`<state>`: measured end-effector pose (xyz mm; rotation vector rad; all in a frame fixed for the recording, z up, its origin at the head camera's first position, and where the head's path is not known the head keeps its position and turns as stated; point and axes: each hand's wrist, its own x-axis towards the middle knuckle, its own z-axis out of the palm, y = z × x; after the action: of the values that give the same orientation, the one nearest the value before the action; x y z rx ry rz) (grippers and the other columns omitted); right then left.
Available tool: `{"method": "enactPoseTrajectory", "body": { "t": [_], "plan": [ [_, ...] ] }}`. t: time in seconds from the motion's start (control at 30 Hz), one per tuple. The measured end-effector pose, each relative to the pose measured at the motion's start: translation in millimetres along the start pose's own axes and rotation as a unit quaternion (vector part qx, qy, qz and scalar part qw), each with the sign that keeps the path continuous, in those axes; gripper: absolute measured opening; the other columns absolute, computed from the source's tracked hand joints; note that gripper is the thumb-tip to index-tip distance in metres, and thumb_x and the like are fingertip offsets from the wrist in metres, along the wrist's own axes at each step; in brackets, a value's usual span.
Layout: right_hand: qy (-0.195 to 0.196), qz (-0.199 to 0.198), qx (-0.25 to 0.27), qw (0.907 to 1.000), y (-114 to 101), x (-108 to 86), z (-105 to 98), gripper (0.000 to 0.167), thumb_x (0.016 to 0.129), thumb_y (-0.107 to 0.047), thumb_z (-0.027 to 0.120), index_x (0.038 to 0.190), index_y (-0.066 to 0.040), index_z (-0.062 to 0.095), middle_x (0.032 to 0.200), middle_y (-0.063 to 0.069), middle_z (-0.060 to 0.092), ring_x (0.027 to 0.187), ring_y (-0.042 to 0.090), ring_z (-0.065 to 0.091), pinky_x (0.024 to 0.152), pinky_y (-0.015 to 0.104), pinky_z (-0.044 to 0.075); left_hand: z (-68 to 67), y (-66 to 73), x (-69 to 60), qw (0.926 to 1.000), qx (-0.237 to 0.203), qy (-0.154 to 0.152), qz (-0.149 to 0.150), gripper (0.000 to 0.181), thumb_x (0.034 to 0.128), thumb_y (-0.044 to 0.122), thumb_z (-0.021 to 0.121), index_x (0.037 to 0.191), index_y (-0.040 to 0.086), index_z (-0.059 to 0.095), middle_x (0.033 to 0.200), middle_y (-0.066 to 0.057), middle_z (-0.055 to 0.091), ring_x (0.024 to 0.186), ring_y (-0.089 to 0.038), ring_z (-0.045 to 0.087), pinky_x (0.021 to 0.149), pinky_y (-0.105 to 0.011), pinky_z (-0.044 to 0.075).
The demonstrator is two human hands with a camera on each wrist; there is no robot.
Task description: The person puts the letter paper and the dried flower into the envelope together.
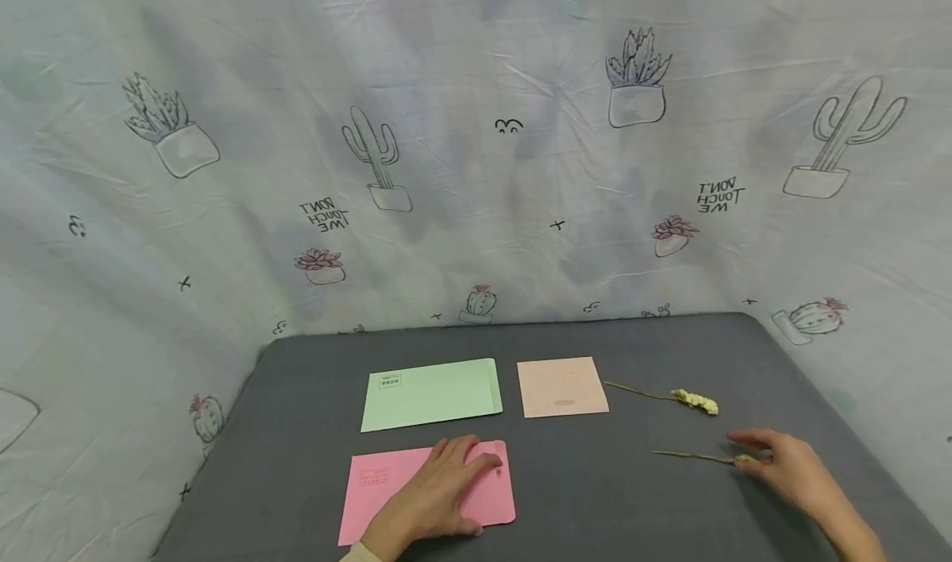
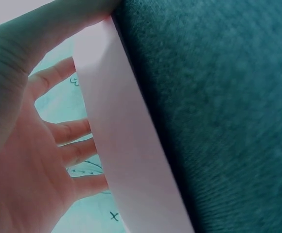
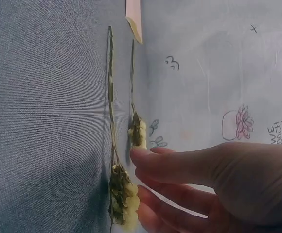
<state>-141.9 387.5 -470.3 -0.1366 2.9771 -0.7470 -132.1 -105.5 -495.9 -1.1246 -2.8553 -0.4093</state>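
Note:
My left hand (image 1: 439,494) rests on a pink envelope (image 1: 383,496) lying flat on the dark table. Its fingers are spread over the top, and the thumb lies by the near edge. In the left wrist view, the fingertips and thumb touch the envelope (image 2: 126,126), which looks pale there. At the right, my right hand (image 1: 792,469) hovers at the head of the nearer dried yellow flower (image 1: 695,454). Thumb and fingers are apart beside the flower head (image 3: 124,194), not closed round it. A second dried yellow flower (image 1: 695,401) lies farther back.
Behind the pink envelope lies a light green envelope (image 1: 435,395). A peach-coloured square envelope or card (image 1: 563,384) is to its right, close to the far flower's stem. A white cloth (image 1: 476,157) printed with cacti hangs behind the grey table (image 1: 595,496).

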Motion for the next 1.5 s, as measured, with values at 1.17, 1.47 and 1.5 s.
{"method": "enactPoseTrajectory", "body": {
  "t": [1.17,1.47,1.5],
  "plan": [
    [-0.019,-0.065,0.076,0.9948,-14,19.4,15,0.036,0.075,-0.005,0.080,0.108,0.003,0.069,0.101,0.015,0.071,0.079,0.010,0.067,0.064,0.023,0.055,3.4,0.6,9.3,0.9998,-0.003,-0.005,-0.019,0.084,0.0601,0.042,0.091,0.133,0.030,0.050,0.131,-0.007,0.047,0.126,-0.021,0.043,0.106,-0.052,0.036],
    [-0.038,-0.121,0.107,0.9861,-43,29.6,26,0.035,0.075,-0.002,0.079,0.109,0.003,0.068,0.103,0.017,0.069,0.081,0.012,0.067,0.063,0.022,0.055,3.7,0.5,9.5,0.9998,-0.001,-0.003,-0.020,0.083,0.0605,0.042,0.090,0.133,0.030,0.050,0.131,-0.006,0.047,0.126,-0.021,0.043,0.106,-0.051,0.036],
    [-0.042,-0.128,0.110,0.9848,-45,30.7,28,0.035,0.076,-0.003,0.079,0.109,0.003,0.068,0.102,0.017,0.069,0.081,0.012,0.067,0.063,0.022,0.055,4.0,0.3,9.5,0.9998,0.000,-0.001,-0.019,0.083,0.0603,0.042,0.090,0.132,0.030,0.050,0.131,-0.006,0.047,0.126,-0.021,0.043,0.106,-0.051,0.036]
  ]
}}
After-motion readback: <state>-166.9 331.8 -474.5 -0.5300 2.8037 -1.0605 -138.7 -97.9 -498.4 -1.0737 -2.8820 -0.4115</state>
